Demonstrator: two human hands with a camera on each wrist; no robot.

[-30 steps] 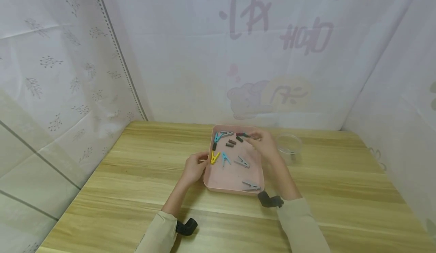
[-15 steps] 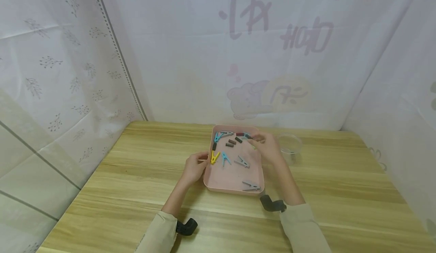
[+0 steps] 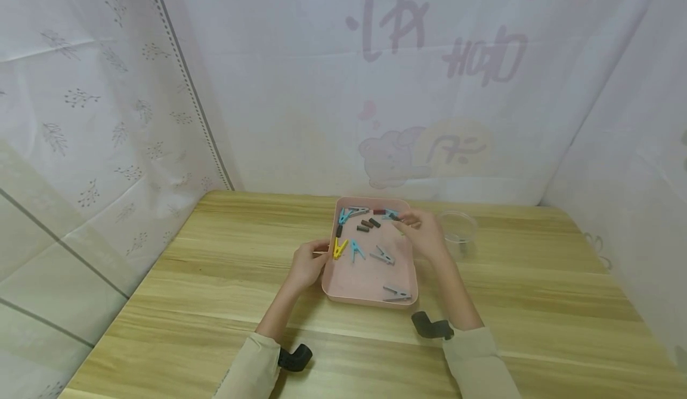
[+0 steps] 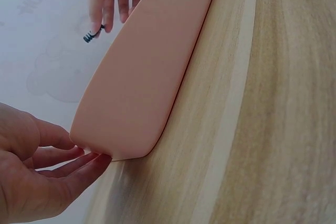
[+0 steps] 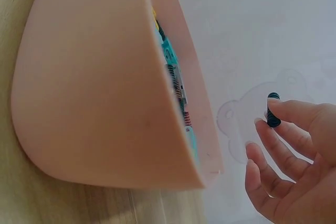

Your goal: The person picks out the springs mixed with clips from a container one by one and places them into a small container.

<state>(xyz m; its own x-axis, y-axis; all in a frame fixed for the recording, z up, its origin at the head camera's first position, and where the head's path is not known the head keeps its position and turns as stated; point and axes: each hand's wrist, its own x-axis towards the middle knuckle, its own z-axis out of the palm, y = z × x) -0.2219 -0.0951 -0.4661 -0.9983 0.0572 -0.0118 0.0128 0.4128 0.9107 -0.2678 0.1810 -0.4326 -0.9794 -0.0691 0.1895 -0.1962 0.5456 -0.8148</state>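
A pink tray (image 3: 370, 274) holds dark springs (image 3: 363, 228), a red spring (image 3: 379, 212), a yellow clip (image 3: 340, 249), blue clips (image 3: 356, 250) and grey clips (image 3: 383, 256). The left hand (image 3: 308, 264) grips the tray's left wall; in the left wrist view the left hand's fingers (image 4: 89, 169) and thumb meet at the tray's edge. Above the tray's back right part, the right hand (image 3: 424, 232) pinches a dark spring (image 5: 273, 109) between thumb and fingertips, clear of the tray in the right wrist view. Its other fingers are loosely bent.
A round clear container (image 3: 457, 227) stands right of the tray, behind the right forearm. The wooden table (image 3: 214, 268) reaches to patterned cloth walls (image 3: 300, 89) at the back and sides. Black wrist mounts (image 3: 294, 358) show at both sleeves.
The right hand has shifted slightly to the right and toward the person, uncovering more of the blue clip beside the red spring. One dark spring in the tray has moved slightly left. The left hand stays put.
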